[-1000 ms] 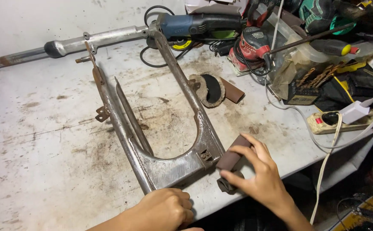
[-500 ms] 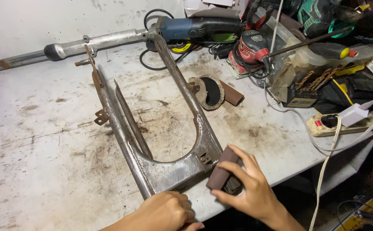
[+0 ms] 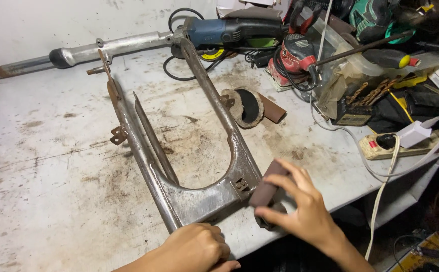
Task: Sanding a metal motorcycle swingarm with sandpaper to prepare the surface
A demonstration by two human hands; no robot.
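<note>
Head view looks down on a stained white bench point(image 3: 38, 166) where a U-shaped metal frame point(image 3: 199, 201) lies flat, its closed end near the front edge and its two long arms running away toward the wall. The right hand point(image 3: 300, 211) is curled around a folded brown strip of sandpaper point(image 3: 267, 189), fingers on top and thumb below, pressing it against the frame's right corner just beside a small bracket. The left hand point(image 3: 196, 247) is closed into a loose fist and rests on the bench edge, touching the frame's lower bar; whether it grips anything cannot be told. A thinner rusty bar point(image 3: 154, 141) lies inside the frame, alongside its left arm. At the frame's far end a grey tube point(image 3: 108, 48) runs leftward along the wall. A blue angle grinder point(image 3: 229, 30) lies at the back, its black cord looping on the bench. Near the right arm sits a woolly polishing pad point(image 3: 242, 107) with a brown sanding roll point(image 3: 272, 108) touching it. Farther right are a red power tool point(image 3: 295, 55), a clear box point(image 3: 350, 70), a set of drill bits point(image 3: 375, 90) and a white power strip point(image 3: 395, 143) at the bench's right edge, its cable hanging down.
</note>
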